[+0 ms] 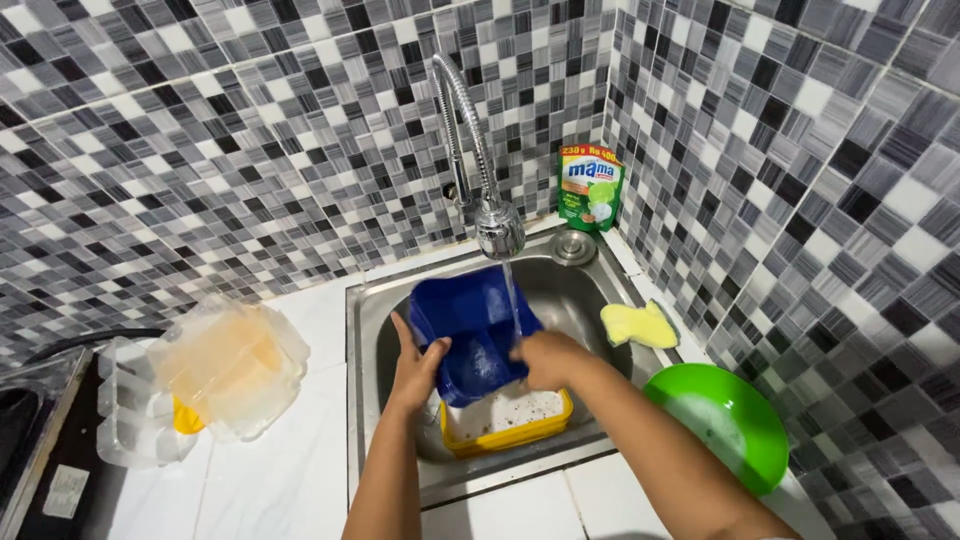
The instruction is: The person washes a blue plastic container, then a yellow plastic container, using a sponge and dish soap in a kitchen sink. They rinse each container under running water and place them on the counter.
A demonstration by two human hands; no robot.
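My left hand (pixel 412 368) grips the left edge of a blue plastic container (pixel 470 330), held tilted over the steel sink (pixel 365 330). On the container's right side, my right hand (pixel 545 358) presses against it under a thin stream of water from the flexible chrome tap (pixel 497 228). Below the blue container sits a yellow tub (pixel 510 430) filled with foamy water.
A yellow sponge (pixel 640 324) lies on the sink's right rim. A green bowl (pixel 728 420) rests on the counter at right. A green soap pouch (pixel 590 188) stands in the corner. Clear plastic containers (pixel 215 375) are stacked on the white counter at left, beside a stove edge (pixel 30 440).
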